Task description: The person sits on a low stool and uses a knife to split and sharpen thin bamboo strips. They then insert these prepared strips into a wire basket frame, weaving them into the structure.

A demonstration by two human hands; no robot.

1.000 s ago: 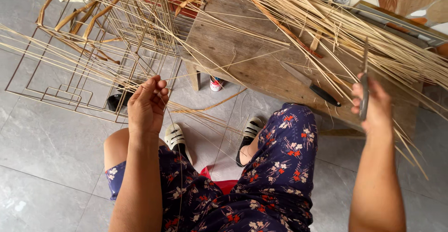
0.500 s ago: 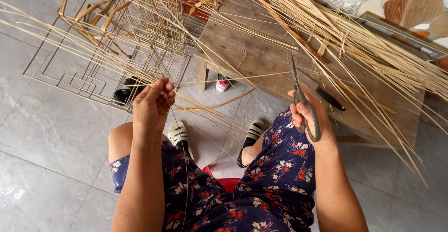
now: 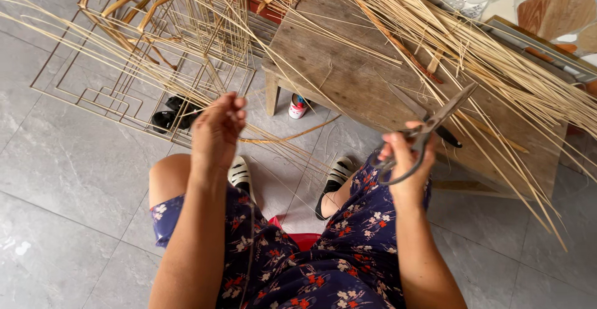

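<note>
Grey tiled floor (image 3: 68, 178), wooden desk (image 3: 348, 79): left hand (image 3: 216, 132) pinches thin straw strands (image 3: 273, 66); right hand (image 3: 407, 160) grips half-open scissors (image 3: 429, 125) near the desk's front edge.

Reed strips (image 3: 472, 48) on wooden bench (image 3: 336, 73)

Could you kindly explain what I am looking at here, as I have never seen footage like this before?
This picture comes from a camera worn on a person's head, looking down at their own lap and two bare hands. The left hand pinches thin pale straw-coloured strips. The right hand grips a pair of dark metal scissors; whether the blades are apart is hard to tell. Ahead stands a low worn wooden table, with a long bundle of pale reed strips lying across it. Thin metal wire frames rest on the grey tiled floor.
</note>
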